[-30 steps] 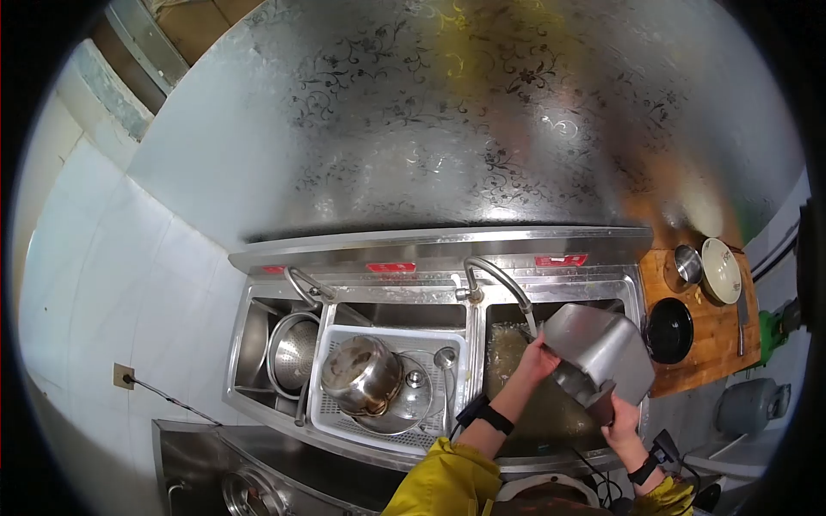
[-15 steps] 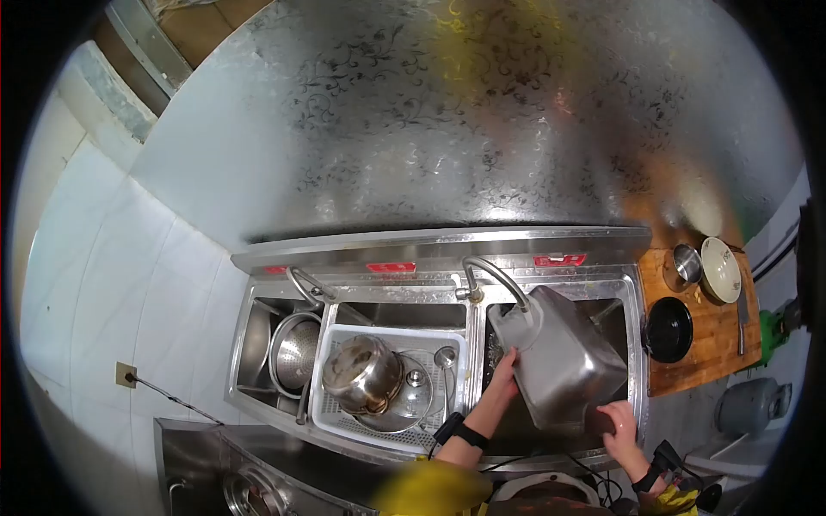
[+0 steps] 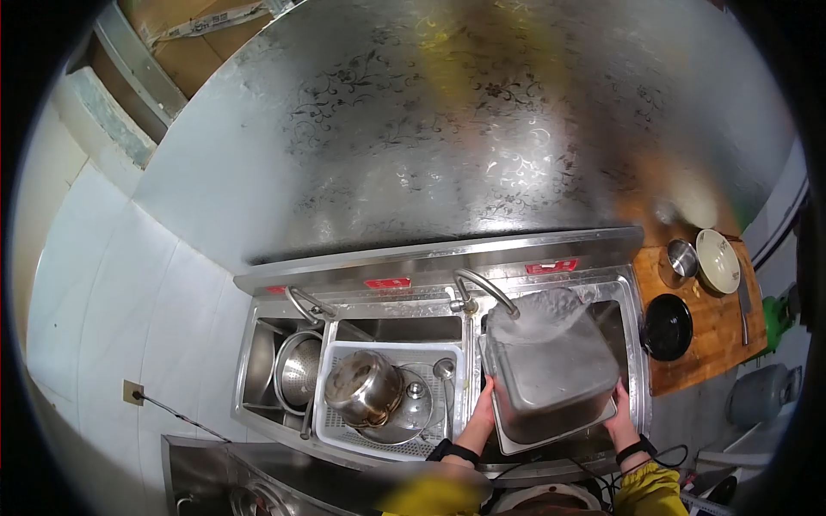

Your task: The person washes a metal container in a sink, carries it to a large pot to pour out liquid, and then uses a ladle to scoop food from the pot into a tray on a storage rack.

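Observation:
A deep steel container (image 3: 559, 378) is tilted over the right sink basin (image 3: 609, 320), its closed base up and its rim toward me. Water from the curved faucet (image 3: 486, 282) runs onto its far side and spreads there. My left hand (image 3: 482, 411) holds the container's left edge near the rim. On the opposite edge, my right hand (image 3: 619, 413) grips the rim. Both hands have their fingers partly hidden by the container.
A white basket (image 3: 331, 430) in the middle basin bears a steel pot (image 3: 363, 387), a glass lid (image 3: 404, 417) and a ladle (image 3: 444, 370). A colander (image 3: 298, 370) sits at left. The wooden board (image 3: 710, 344) at right holds a black bowl (image 3: 668, 327), a cream bowl (image 3: 718, 261), a steel cup (image 3: 681, 261) and a knife (image 3: 744, 318).
The container has been turned so its base faces up and its rim faces me. My right hand has moved from beside it onto its edge; water now spreads over its far side.

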{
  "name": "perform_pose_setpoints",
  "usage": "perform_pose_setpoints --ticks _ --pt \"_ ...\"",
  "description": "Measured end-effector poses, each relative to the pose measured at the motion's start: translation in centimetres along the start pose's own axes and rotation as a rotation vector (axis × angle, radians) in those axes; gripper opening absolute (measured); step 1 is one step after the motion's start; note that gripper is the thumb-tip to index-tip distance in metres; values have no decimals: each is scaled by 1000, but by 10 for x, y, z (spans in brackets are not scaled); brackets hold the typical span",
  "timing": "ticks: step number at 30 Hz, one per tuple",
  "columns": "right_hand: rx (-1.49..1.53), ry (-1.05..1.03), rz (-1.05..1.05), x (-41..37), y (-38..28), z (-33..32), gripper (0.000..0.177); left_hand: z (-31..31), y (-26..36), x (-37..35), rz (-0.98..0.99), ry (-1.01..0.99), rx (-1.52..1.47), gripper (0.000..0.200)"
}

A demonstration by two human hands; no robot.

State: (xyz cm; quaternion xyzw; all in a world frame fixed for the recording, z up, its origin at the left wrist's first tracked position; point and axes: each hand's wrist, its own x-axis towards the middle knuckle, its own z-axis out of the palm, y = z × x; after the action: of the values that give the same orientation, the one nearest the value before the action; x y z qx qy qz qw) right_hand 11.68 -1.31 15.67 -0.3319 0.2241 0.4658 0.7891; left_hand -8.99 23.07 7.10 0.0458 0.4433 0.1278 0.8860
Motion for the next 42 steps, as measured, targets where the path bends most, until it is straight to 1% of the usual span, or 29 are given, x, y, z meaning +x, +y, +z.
perform_pose_setpoints --ticks 1,2,3,4,5,6,8,9,12,13,14,16,17,20,23,26,27,28,30,31,32,33,34,35,36,38,40,41,42 --pt "30 30 -36 -4 -5 18 30 9 1 -6 -19 -23 5 52" --pt "-44 -2 -36 -3 -10 18 27 24 5 -18 -36 -46 8 52" --pt "-119 -32 -33 -3 -15 13 24 45 8 -35 -67 -138 -1 54" --pt "-195 -64 -28 -1 -21 9 22 36 5 -18 -50 -131 36 52" --pt "-129 -30 -91 8 -23 8 19 34 4 4 -32 -126 70 50" --pt "-112 -42 -120 -3 -26 24 18 29 1 18 -12 -123 104 48" --pt "-75 -66 -174 -36 -32 78 19 23 0 16 -71 -203 187 45" --pt "-73 54 -158 -34 -35 86 22 21 0 11 -97 -243 228 43" --pt "-52 139 -173 -28 -30 123 24 28 5 0 -168 -377 360 38" --pt "-44 227 -170 -26 -25 144 26 36 5 -7 -163 -160 431 39" --pt "-30 206 -97 -7 -23 140 25 39 5 -18 -262 -134 157 42" --pt "38 175 -137 18 -4 165 24 57 16 -57 -447 -86 -399 47" --pt "20 154 -129 29 2 171 24 50 17 -61 -392 -229 -387 49" --pt "-29 171 -131 44 17 194 21 31 24 -50 -376 -199 -302 51" --pt "-98 200 -183 39 26 210 22 8 31 -40 -342 -267 -247 52" --pt "-285 150 -252 30 37 206 22 -21 28 -33 -223 -40 -201 53" --pt "-388 222 -261 22 46 214 22 -15 32 -49 -185 -76 -23 52" --pt "-387 247 -321 24 59 213 23 -12 33 -58 -144 -74 57 54" --pt "-559 207 -512 41 84 198 25 -4 35 -74 -64 -64 216 56" --pt "-616 162 -503 32 90 204 39 3 35 -81 -53 -70 223 57" --pt "-637 212 -507 33 100 207 40 11 35 -85 -42 -74 230 57" --pt "-725 184 -581 28 109 212 40 22 37 -90 -30 -81 238 57" --pt "-811 156 -657 15 115 225 41 37 38 -98 -37 -30 265 58" --pt "-954 144 -635 -2 117 234 41 53 38 -105 -45 19 292 58" --pt "-1009 120 -762 -3 128 229 39 63 36 -108 -54 68 319 59" --pt "-1085 19 -938 -7 142 218 34 52 26 -100 -112 -53 379 65" --pt "-1145 34 -923 -25 146 221 31 41 18 -98 -197 -192 419 75" --pt "-1176 42 -913 -33 146 220 29 35 16 -96 -193 -164 465 69" --pt "-1205 12 -897 -36 144 219 28 38 14 -99 -115 -80 523 64"
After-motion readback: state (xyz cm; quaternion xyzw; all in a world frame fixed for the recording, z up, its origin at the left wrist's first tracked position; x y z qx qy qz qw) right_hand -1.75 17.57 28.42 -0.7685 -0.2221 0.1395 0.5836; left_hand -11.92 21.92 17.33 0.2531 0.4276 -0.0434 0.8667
